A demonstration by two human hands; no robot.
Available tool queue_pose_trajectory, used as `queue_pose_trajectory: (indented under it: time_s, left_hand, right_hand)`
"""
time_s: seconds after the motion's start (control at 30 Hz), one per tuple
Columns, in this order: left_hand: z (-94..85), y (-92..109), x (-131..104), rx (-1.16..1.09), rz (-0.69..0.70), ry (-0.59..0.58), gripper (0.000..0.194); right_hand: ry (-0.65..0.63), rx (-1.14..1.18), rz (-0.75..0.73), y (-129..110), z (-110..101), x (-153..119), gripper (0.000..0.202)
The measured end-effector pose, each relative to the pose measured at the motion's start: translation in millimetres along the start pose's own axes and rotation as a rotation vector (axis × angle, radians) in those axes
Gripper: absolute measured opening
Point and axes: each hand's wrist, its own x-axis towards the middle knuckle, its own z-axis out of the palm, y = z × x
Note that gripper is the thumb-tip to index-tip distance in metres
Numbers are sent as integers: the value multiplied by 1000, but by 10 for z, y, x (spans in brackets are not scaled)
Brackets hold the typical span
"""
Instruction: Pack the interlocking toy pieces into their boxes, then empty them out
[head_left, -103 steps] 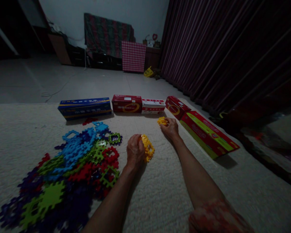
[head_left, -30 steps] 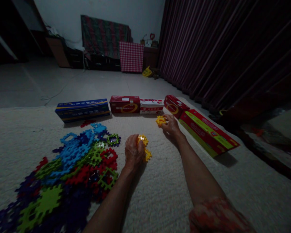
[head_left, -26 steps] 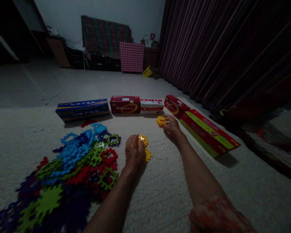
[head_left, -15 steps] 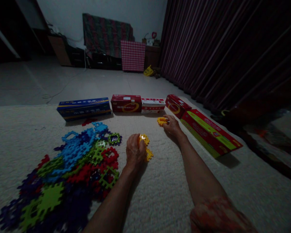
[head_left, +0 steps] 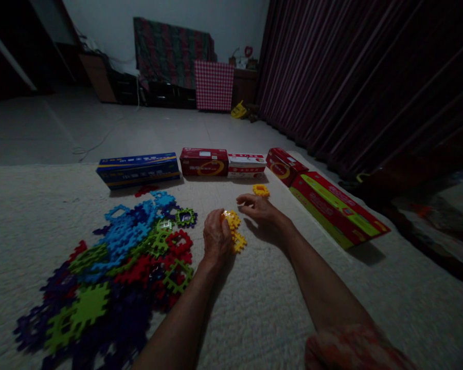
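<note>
My left hand [head_left: 217, 237] is closed at the left side of some yellow gear-shaped pieces [head_left: 238, 241], with its fingertips on the upper one. My right hand [head_left: 257, 210] hovers just right of them, fingers apart and nothing between them. Behind it, a separate yellow piece [head_left: 261, 190] lies on the pale mat [head_left: 254, 308]. To the left spreads a heap of gear-shaped pieces, with light blue ones [head_left: 125, 239], green ones [head_left: 88, 307], red ones [head_left: 179, 241] and dark purple ones [head_left: 125, 313].
Along the mat's far side stand a blue box [head_left: 139, 170], a dark red box [head_left: 204, 163] and a white-and-red box [head_left: 246, 166]. Another red box [head_left: 285, 166] and a red-and-green box [head_left: 337, 209] angle down the right side. A curtain [head_left: 355, 77] hangs beyond.
My right hand has let go of the separate yellow piece and moved left and nearer, towards my left hand. The view has shifted slightly; my left hand stays at the yellow pieces.
</note>
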Motion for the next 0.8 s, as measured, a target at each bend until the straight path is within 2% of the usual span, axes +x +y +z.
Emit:
queue_pose_trajectory:
  time_s: [0.17, 0.27, 0.33, 0.53, 0.7, 0.8]
  left_hand:
    - [-6, 13, 20, -12, -13, -11, 33]
    - [-22, 31, 31, -27, -29, -37, 35]
    - [-29, 45, 34, -45, -57, -59, 35]
    - [-55, 98, 32, -149, -157, -107, 38]
    - [-84, 131, 35, -189, -209, -129, 40]
    - [-85, 132, 37, -171, -230, -107, 38]
  right_hand:
    - [-149, 17, -9, -60, 122, 90, 40]
    - [-175, 80, 5, -66, 134, 79, 38]
    - [-198, 84, 20, -84, 94, 60, 38]
    - [-374, -105, 22, -74, -111, 97, 42]
    - [-322, -140, -40, -8, -54, 48, 57]
    - [-287, -200, -92, -20, -6, 11, 55]
